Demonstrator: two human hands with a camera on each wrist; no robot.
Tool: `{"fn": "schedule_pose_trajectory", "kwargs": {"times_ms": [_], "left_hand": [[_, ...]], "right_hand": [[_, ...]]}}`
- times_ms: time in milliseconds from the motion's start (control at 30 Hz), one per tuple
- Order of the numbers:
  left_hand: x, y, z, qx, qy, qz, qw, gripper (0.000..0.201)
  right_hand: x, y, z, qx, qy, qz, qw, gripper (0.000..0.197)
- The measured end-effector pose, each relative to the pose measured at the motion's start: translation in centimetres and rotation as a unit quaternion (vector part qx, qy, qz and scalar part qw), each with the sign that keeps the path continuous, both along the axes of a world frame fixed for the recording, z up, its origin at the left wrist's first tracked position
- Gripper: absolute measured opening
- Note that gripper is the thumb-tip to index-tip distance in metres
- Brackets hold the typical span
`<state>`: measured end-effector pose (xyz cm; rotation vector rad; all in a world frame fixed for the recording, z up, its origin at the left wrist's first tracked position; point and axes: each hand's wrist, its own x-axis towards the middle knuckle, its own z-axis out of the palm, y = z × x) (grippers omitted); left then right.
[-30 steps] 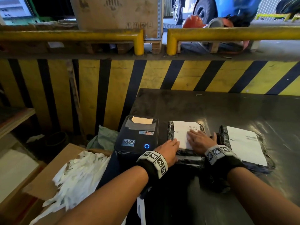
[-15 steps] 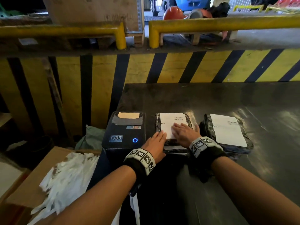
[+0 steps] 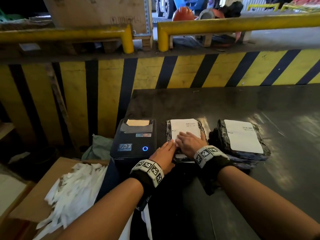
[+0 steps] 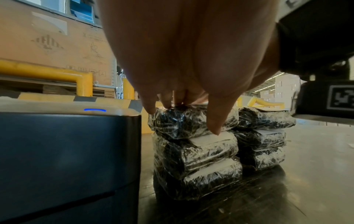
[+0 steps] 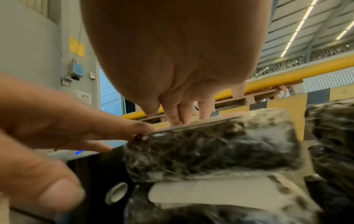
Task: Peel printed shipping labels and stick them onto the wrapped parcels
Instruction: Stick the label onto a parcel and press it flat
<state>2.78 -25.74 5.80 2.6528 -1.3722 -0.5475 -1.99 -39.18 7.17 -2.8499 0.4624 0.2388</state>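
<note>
Two stacks of black film-wrapped parcels stand on the dark table (image 3: 225,104). The left stack's top parcel (image 3: 168,130) (image 4: 191,121) carries a white shipping label (image 3: 183,127). My right hand (image 3: 189,142) lies flat on that label, fingers straight and pressing down. My left hand (image 3: 166,153) rests with straight fingers on the parcel's near left edge, thumb hanging down its side in the left wrist view. The right stack (image 3: 242,153) (image 4: 262,128) also has a label (image 3: 242,135) on top. Labels show between the lower parcels (image 5: 220,191).
A dark label printer (image 3: 133,141) with a blue light (image 3: 145,148) stands left of the parcels. A cardboard box (image 3: 34,196) of white backing strips (image 3: 74,187) sits lower left. A yellow-black striped barrier (image 3: 190,71) backs the table.
Both hands stay on the left stack's label; the right hand has slid slightly across it. The head view shifted a little.
</note>
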Motion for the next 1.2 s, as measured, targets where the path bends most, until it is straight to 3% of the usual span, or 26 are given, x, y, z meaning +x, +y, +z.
{"fn": "schedule_pose_trajectory", "kwargs": {"times_ms": [267,467,633,867,1067,1200], "left_hand": [[0.4,0.1,1.2,0.006,0.033,-0.013,0.999,0.084],[0.2,0.1,0.8,-0.005,0.019,-0.001,1.000,0.086],[0.6,0.1,0.8,0.009,0.022,-0.006,1.000,0.084],[0.8,0.1,1.2,0.027,0.024,-0.022,0.999,0.084],[0.4,-0.1,1.2,0.014,0.015,-0.010,1.000,0.082],[0.8,0.0,1.2,0.032,0.017,-0.021,0.999,0.082]], "right_hand": [[-2.0,-4.7,1.2,-0.028,0.035,-0.063,0.997,0.045],[-1.3,-0.3,0.2,0.001,0.013,0.016,1.000,0.047],[-4.8,-0.2,-2.5,-0.023,-0.045,-0.021,0.998,0.054],[-5.6,-1.7,-1.7,-0.032,-0.069,-0.053,0.996,0.055],[-4.9,2.9,-3.8,-0.051,-0.079,0.004,0.996,0.065],[-6.7,1.5,-5.3,-0.053,-0.094,-0.035,0.994,0.071]]}}
